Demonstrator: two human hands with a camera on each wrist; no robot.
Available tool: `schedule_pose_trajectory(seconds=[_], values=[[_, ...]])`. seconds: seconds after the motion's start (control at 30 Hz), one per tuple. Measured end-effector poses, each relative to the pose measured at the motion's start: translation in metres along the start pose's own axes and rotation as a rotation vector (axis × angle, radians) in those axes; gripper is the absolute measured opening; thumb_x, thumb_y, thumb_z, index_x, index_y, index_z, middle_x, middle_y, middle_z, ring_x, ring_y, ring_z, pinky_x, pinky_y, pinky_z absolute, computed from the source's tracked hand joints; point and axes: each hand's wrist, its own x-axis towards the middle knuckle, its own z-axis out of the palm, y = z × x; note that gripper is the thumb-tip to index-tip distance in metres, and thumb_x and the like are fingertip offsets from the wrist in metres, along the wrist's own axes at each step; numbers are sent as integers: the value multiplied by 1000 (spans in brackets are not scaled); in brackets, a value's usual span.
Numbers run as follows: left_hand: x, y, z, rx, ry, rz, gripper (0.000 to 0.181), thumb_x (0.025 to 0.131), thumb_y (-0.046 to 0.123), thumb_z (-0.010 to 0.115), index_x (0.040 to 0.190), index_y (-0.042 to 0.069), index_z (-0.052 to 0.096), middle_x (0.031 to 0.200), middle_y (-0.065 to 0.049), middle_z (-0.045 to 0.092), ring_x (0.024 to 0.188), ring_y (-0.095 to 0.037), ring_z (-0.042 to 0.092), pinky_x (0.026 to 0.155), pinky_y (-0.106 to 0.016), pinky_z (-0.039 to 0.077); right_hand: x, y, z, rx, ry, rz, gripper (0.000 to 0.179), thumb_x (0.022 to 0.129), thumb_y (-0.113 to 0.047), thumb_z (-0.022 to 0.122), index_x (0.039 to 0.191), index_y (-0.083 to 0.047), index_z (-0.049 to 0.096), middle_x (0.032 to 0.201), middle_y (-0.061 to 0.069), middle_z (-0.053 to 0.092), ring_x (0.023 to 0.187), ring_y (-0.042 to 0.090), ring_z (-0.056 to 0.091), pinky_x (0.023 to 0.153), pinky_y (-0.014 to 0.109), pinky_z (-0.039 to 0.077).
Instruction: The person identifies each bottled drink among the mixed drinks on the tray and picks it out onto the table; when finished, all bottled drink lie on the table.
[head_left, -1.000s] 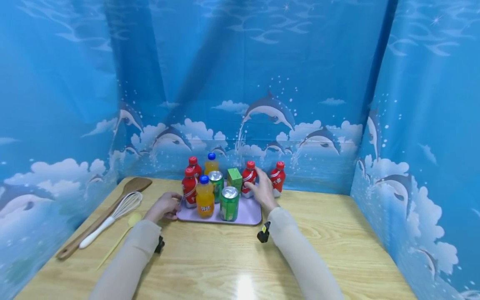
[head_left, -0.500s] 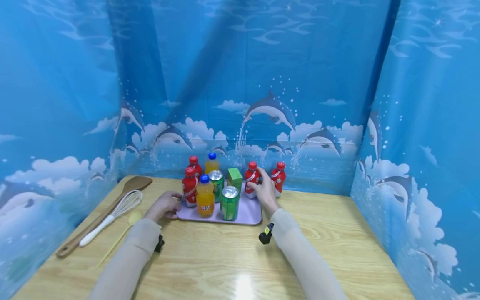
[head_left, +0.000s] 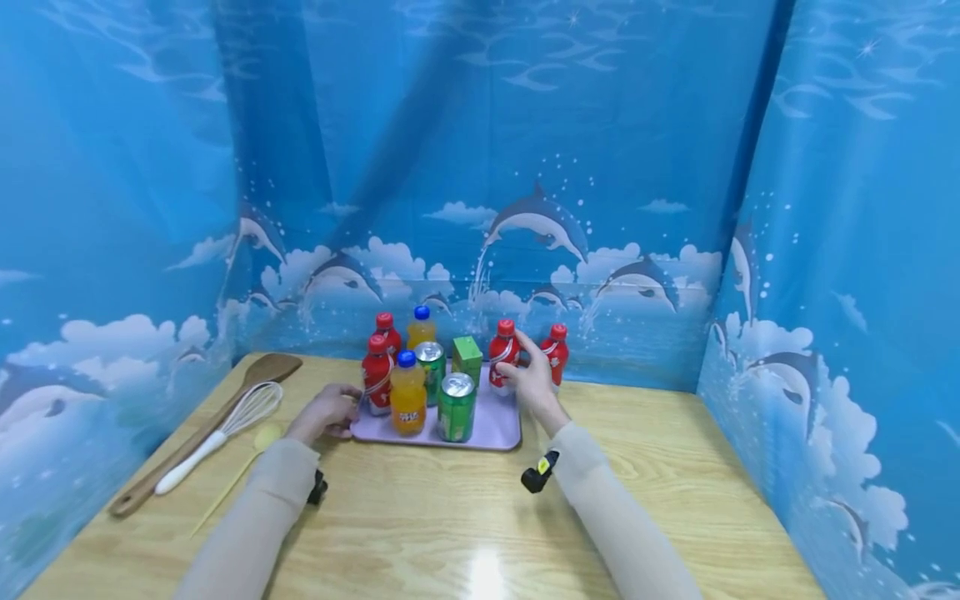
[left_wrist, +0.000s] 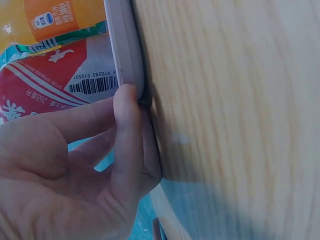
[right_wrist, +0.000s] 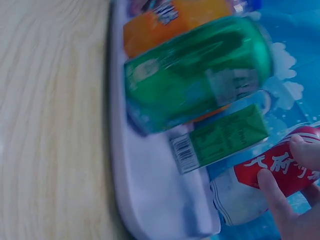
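Note:
My left hand (head_left: 327, 414) pinches the near left corner of a lilac tray (head_left: 496, 429); in the left wrist view one finger lies on the tray rim (left_wrist: 122, 45). Near the tray's back right, my right hand (head_left: 535, 384) grips a red drink bottle (head_left: 503, 346) round its side. The right wrist view has that bottle's white base (right_wrist: 240, 200) by the tray edge; whether it touches the tray I cannot tell. On the tray stand two orange soda bottles (head_left: 408, 400), two green cans (head_left: 457, 410), a green carton (head_left: 467, 357) and two more red bottles (head_left: 377, 377).
Another red bottle (head_left: 556, 352) stands right of the tray, partly behind my right hand. At the table's left lie a wooden spatula (head_left: 210, 429), a white-handled whisk (head_left: 217, 437) and a yellow spoon (head_left: 266, 436). A blue dolphin-print curtain (head_left: 480, 167) encloses the back and sides.
The red bottle in my right hand has shifted slightly to the right, away from the green carton. My left hand keeps its place at the tray corner.

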Motion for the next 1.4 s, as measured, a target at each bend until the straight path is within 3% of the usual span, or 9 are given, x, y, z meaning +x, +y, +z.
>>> schedule_pose_trajectory(seconds=[0.13,0.3,0.53,0.73,1.07,1.4], values=[[0,2,-1,0,-1,11,69,89,-10,58,155,-5,40,119,-24,57,72,-16,61,61,-23,62,1,-5,-9,44,-43,8,80,95,1,72,165,-19,37,156,22,51,116,37,70,79,30,68],[-2,2,-1,1,-6,6,69,90,-10,58,156,-5,39,117,-23,58,73,-17,62,63,-24,63,0,-9,-21,68,-68,10,80,97,1,70,166,-18,35,160,20,47,109,31,74,80,29,68],[-4,0,0,7,-2,3,67,90,-9,57,155,-5,40,129,-29,56,67,-15,61,61,-24,62,-3,-17,-36,115,-81,35,81,95,3,72,165,-18,36,159,19,47,118,35,68,81,32,68],[-4,1,-1,18,-1,11,67,90,-9,59,155,-5,41,127,-29,56,68,-14,62,61,-23,62,-7,-24,-51,81,-71,56,81,94,0,75,164,-18,38,153,19,51,121,38,66,82,34,68],[-2,0,0,30,3,5,66,91,-9,57,155,-5,41,130,-29,54,68,-14,61,61,-23,62,-11,-31,-79,35,-66,87,83,93,-5,78,163,-18,37,157,18,47,129,41,62,85,34,68],[-3,1,0,33,3,7,64,92,-8,56,154,-6,41,129,-28,55,68,-14,61,61,-24,62,-13,-35,-103,76,-60,101,83,93,-3,76,164,-17,35,156,20,45,99,15,71,81,30,68]])
